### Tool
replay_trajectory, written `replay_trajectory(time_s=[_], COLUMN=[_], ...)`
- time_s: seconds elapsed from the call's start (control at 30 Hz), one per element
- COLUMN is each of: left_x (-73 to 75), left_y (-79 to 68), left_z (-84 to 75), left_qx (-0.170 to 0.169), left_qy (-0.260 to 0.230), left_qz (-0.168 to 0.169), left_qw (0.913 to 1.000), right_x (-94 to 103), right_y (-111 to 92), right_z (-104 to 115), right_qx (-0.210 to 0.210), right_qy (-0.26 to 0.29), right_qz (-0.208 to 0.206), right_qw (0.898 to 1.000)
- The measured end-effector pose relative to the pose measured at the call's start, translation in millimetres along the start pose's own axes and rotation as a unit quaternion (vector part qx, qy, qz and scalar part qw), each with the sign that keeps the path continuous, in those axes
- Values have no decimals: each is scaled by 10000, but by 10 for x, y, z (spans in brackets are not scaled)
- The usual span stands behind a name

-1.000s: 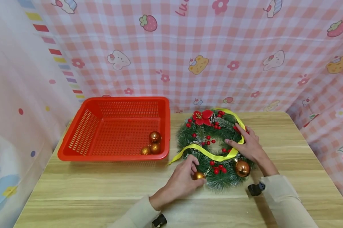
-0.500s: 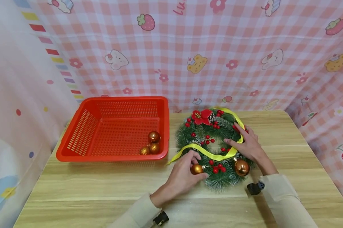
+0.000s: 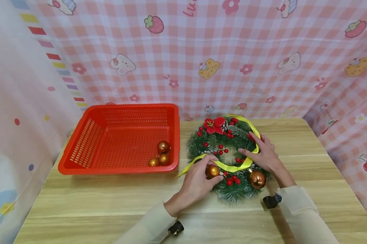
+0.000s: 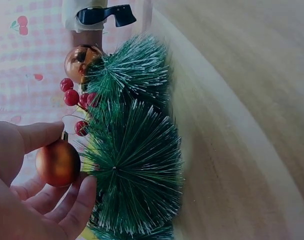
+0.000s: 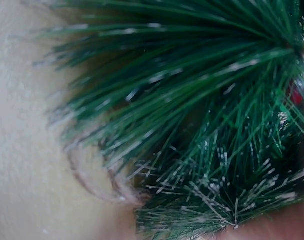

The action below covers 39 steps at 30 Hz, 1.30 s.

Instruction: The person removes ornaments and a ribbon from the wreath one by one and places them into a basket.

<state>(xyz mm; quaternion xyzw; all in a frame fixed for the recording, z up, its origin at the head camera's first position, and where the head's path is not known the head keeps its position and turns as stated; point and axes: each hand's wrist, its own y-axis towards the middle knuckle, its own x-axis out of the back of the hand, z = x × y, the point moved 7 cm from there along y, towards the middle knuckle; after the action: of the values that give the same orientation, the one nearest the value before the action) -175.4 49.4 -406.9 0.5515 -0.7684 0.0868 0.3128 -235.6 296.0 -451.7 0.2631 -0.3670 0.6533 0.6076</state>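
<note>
My left hand (image 3: pixel 197 179) pinches a matte gold Christmas bauble (image 3: pixel 213 171) over the wreath's near-left part. In the left wrist view, the thumb is at the bauble's cap and the fingers (image 4: pixel 82 205) curl beneath it; a thin hanging loop rises from the cap. The green Christmas wreath (image 3: pixel 232 195) lies flat, trimmed with red berries, a red flower (image 3: pixel 214 125) and pinecones. My right hand (image 3: pixel 266 156) rests on its right side, thumb and index finger spread over a yellow ribbon (image 3: pixel 232 168). A shiny copper bauble (image 3: pixel 258 179) sits at the wreath's near-right edge.
To the left stands a red plastic basket (image 3: pixel 61 166) with a gold-brown bauble (image 3: pixel 163 147) and two smaller glittery ones in its near-right corner. The wooden table (image 3: pixel 110 200) ends at a pink checked cloth (image 3: pixel 183 91) behind.
My left hand has lifted the bauble away from me, from the wreath's near-left edge up toward the ribbon, and its cap now points to the right. The right hand keeps its place on the wreath.
</note>
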Motion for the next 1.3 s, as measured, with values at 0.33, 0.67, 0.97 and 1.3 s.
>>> replay_trajectory(time_s=[0.33, 0.67, 0.97, 1.3], left_x=[-76, -101, -132, -93], left_y=[118, 186, 244, 292], left_z=[-47, -122, -167, -89], left_qx=[-67, -577, -644, -250], left_qy=[282, 1213, 1796, 1480], left_qz=[-43, -582, -846, -804], left_qw=[9996, 9892, 9780, 9854], right_x=[-2, 2, 12, 8], right_y=[-2, -10, -10, -9], right_z=[1, 11, 4, 2], right_qx=[3, -19, 2, -28], right_qy=[7, -21, -37, -11], right_qz=[-41, -70, -141, -138], right_qw=[10000, 10000, 9999, 9999])
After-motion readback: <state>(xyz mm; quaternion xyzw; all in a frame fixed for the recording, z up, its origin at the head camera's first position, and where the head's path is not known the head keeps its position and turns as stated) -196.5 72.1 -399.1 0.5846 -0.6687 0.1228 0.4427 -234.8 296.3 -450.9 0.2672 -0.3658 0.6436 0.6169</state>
